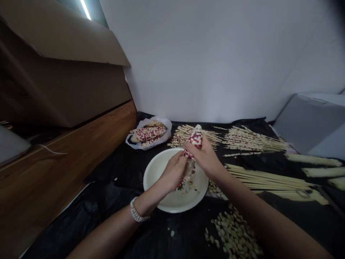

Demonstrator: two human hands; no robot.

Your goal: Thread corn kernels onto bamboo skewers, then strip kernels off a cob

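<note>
Both hands hold one ear of corn [196,138] with red and white kernels, tilted over a white basin [151,180]. My left hand [175,169] is closed round its lower part, where bare pale cob shows. Higher up, my right hand [206,156] grips the kernel-covered part, thumb lying across the front. Some loose kernels lie in the basin, where a red and green patch shows on the bottom. Behind the basin to the left, a clear plastic bag [168,127] holds several more red and white ears [151,135].
Skewers threaded with kernels [242,139] lie at the back right, with bare skewers [266,180] nearer. Pale bare cobs [314,159] rest far right. Loose pale kernels [234,232] are heaped in front. A cardboard box [81,86] stands left, and a white wall [215,64] rises behind.
</note>
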